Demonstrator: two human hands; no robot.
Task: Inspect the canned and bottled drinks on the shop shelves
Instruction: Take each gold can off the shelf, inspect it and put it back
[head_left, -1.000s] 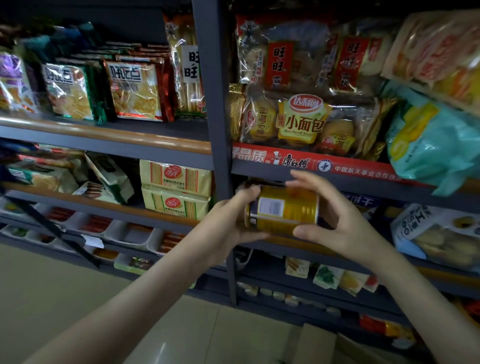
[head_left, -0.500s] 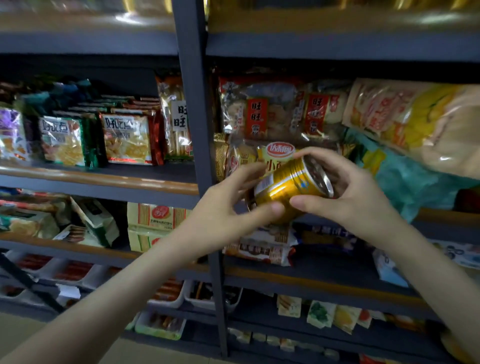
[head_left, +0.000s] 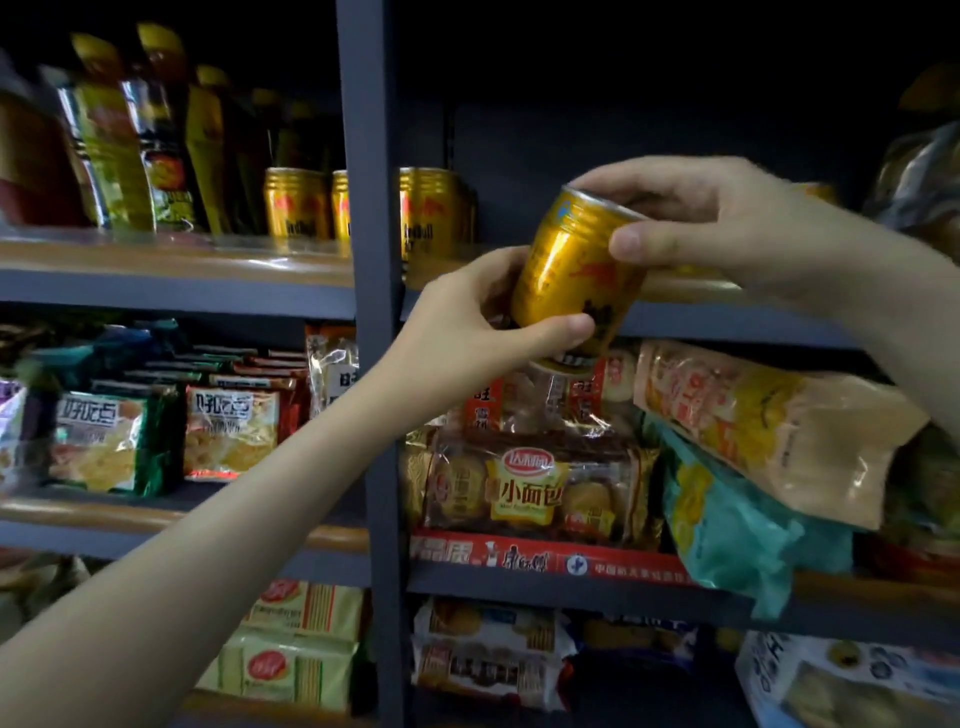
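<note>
Gold and tilted, an energy-drink can (head_left: 571, 270) is held before the upper shelf's (head_left: 176, 293) front edge, its lower end clasped by the left grip (head_left: 467, 327), its top by the right grip (head_left: 727, 223). One can is judged under inspection; shelved cans (head_left: 296, 208) and bottles (head_left: 111, 135) are left to check.

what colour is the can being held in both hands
Gold, with a red emblem and dark lettering; the can shows best in the head view, the only one.

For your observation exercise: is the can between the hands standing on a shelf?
No, the left hand and right hand hold the can tilted in front of the shelf.
</note>
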